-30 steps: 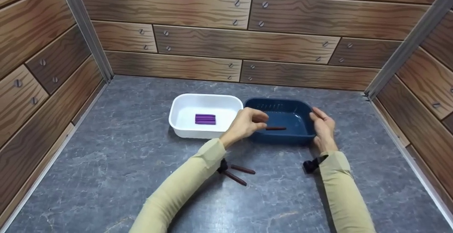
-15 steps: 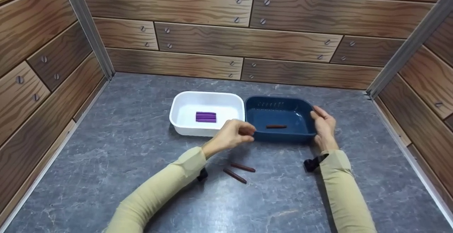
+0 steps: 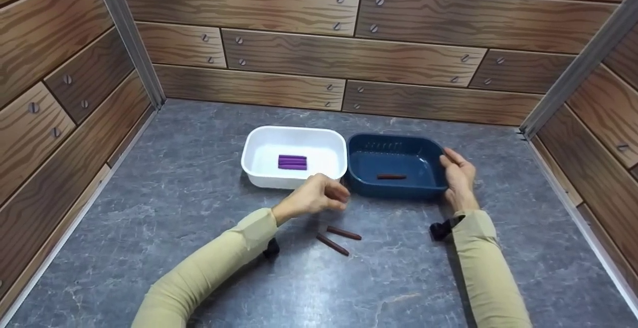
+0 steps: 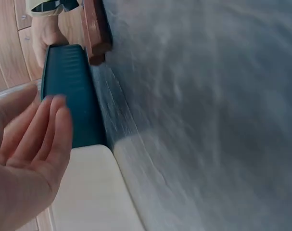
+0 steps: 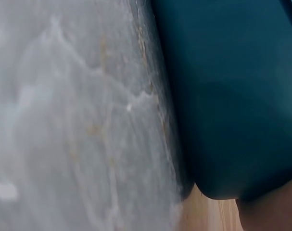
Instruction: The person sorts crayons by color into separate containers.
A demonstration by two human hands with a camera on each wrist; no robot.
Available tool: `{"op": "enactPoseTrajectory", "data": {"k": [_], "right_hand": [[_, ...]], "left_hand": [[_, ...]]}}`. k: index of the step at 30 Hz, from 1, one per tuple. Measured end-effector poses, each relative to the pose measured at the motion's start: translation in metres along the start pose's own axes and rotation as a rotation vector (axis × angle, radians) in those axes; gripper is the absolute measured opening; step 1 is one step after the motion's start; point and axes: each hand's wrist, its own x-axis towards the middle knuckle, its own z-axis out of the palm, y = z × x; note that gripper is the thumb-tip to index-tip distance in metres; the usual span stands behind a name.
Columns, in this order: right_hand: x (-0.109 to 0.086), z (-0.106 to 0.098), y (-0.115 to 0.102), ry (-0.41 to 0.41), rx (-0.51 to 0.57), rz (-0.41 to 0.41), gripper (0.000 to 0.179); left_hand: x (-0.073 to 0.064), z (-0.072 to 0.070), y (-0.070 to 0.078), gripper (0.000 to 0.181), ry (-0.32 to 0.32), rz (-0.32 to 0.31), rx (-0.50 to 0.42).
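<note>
My left hand (image 3: 315, 194) hovers over the table in front of the white container (image 3: 271, 180), fingers loosely bent. In the left wrist view, nothing shows between the fingers (image 4: 59, 130) and the thumb. My right hand (image 3: 459, 177) grips the right end of a dark blue container (image 3: 398, 192), thumb by the rim. One brown stick (image 3: 392, 176) lies inside the blue container, near its front wall. Two more brown sticks lie on the table below my left hand: an upper stick (image 3: 344, 233) and a lower stick (image 3: 332, 244), angled apart.
Several purple sticks (image 3: 292, 162) lie side by side in the white container. The two containers stand side by side on the grey marbled table (image 3: 389, 278). Wood-patterned walls (image 3: 299, 49) enclose the table at the back and both sides.
My left hand has let go of the brown stick, now lying in the blue container, and moved left and down toward the table's front. My right hand stays on the blue container.
</note>
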Motion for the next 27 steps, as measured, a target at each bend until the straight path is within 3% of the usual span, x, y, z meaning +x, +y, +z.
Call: {"op": "enactPoseTrajectory", "data": {"k": [3,12,21,27], "right_hand": [[-0.0005,-0.0013,0.0003,0.004,-0.001,0.007,0.046],[-0.0021,-0.0015,-0.0003,-0.004,-0.032,-0.001,0.046],[-0.0013,-0.0035,-0.0053,-0.001,-0.007,0.001,0.046],[-0.0024,-0.0009,0.0016,-0.011,-0.016,0.001,0.046]], "left_hand": [[-0.0038,-0.0023,-0.0034,0.03,-0.079,-0.011,0.002],[-0.0088,-0.0079,-0.0102,0.027,-0.288,-0.069,0.122],[-0.0024,-0.0072,-0.0052,0.023,-0.358,-0.066,0.199],[-0.007,-0.0024,-0.0094,0.02,-0.376,-0.092,0.197]]}}
